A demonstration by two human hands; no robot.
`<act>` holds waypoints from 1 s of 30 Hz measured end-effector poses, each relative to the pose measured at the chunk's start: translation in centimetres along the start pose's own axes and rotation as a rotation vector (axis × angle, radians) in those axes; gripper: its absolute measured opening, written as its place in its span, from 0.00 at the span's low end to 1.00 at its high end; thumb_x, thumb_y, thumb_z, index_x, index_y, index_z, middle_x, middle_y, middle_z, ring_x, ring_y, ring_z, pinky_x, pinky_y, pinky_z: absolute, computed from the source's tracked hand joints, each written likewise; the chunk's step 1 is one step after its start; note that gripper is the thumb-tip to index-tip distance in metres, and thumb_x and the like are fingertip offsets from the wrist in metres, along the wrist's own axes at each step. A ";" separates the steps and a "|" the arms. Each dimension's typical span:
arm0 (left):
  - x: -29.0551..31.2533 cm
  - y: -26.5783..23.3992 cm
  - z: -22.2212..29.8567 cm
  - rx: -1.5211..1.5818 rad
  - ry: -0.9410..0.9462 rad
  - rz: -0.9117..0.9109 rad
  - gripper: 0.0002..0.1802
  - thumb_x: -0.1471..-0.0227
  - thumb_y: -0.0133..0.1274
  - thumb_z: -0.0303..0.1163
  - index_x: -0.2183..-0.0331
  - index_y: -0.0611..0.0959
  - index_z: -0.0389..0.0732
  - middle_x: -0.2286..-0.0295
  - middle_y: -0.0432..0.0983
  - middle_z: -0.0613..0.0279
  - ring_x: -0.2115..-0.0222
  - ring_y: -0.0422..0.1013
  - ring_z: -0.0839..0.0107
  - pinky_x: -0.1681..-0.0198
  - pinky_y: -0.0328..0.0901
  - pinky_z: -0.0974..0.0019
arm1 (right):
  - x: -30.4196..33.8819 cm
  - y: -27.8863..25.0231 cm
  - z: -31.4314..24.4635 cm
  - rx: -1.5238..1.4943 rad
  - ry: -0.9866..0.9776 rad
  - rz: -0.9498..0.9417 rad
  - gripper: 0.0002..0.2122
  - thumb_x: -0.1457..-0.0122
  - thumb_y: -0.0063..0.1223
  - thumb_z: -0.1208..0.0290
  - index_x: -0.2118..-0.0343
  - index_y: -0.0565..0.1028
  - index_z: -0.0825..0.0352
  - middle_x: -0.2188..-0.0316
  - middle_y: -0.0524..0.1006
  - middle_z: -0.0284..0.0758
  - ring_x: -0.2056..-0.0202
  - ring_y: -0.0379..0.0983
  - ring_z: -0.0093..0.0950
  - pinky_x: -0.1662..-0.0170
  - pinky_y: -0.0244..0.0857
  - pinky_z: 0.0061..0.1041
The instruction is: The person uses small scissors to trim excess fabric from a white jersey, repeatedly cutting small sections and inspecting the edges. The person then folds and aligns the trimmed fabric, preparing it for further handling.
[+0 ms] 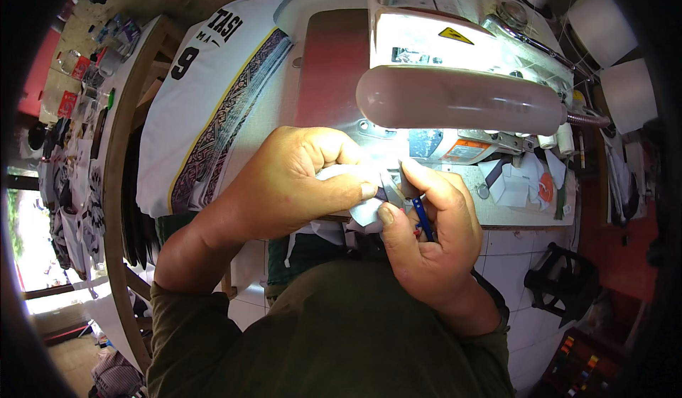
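My left hand [316, 174] pinches a small piece of white cloth with a dark part [364, 212] between thumb and fingers, in front of the sewing machine. My right hand [437, 231] is closed round small thread snips with a blue handle [423, 219]. Their metal blades point up toward the cloth, close to my left thumb. Glare from the lamp hides whether the blades touch the cloth. Left of my hands, a white jersey with dark lettering and a patterned side band [206, 107] lies over the table.
A sewing machine [490, 39] stands ahead, with a long lamp [465, 98] low over my hands. Thread cones [604, 32] stand at far right. Cloth scraps [522, 181] lie on the right of the tabletop. A cluttered side table [99, 114] runs along the left; a black stool [561, 281] stands lower right.
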State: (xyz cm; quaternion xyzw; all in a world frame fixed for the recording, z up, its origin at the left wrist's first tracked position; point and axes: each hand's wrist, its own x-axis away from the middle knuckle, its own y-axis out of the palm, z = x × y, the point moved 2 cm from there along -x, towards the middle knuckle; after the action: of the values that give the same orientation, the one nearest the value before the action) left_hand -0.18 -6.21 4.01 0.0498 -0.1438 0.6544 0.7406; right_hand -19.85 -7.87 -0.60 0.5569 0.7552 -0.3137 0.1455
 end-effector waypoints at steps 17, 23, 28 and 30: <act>0.5 0.2 0.0 -0.044 -0.007 0.014 0.11 0.45 0.60 0.30 0.65 0.86 0.31 0.73 0.82 0.62 0.72 0.75 0.82 0.69 0.71 0.74 | -0.2 -3.3 -0.6 -0.136 0.102 -0.002 0.25 0.40 0.61 0.79 0.41 0.67 0.76 0.61 0.77 0.38 0.67 0.71 0.17 0.63 0.68 0.18; 0.4 0.4 0.1 -0.025 -0.019 0.006 0.11 0.44 0.60 0.30 0.65 0.86 0.30 0.74 0.82 0.62 0.73 0.75 0.82 0.71 0.70 0.74 | 0.2 -1.8 -0.6 -0.143 0.208 -0.069 0.18 0.42 0.62 0.80 0.49 0.73 0.74 0.67 0.77 0.34 0.70 0.70 0.15 0.66 0.66 0.17; 0.5 0.7 -0.2 -0.151 0.050 0.049 0.10 0.46 0.60 0.29 0.66 0.86 0.32 0.76 0.81 0.61 0.75 0.75 0.80 0.71 0.70 0.72 | -0.9 -1.6 -0.9 -0.057 0.195 -0.125 0.09 0.41 0.60 0.82 0.58 0.76 0.72 0.75 0.76 0.27 0.75 0.65 0.10 0.71 0.59 0.13; 0.6 1.0 -0.5 -0.228 0.121 0.087 0.09 0.47 0.60 0.29 0.66 0.86 0.32 0.76 0.81 0.60 0.75 0.75 0.79 0.72 0.70 0.70 | -1.3 -1.3 -0.8 -0.070 0.161 -0.157 0.06 0.40 0.60 0.82 0.61 0.77 0.72 0.76 0.76 0.26 0.75 0.65 0.09 0.72 0.60 0.13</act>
State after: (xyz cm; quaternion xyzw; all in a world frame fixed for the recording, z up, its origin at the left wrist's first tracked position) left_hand -1.04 -5.34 3.57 -0.0805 -0.1743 0.6671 0.7198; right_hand -20.52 -8.60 1.12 0.5140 0.8162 -0.2519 0.0784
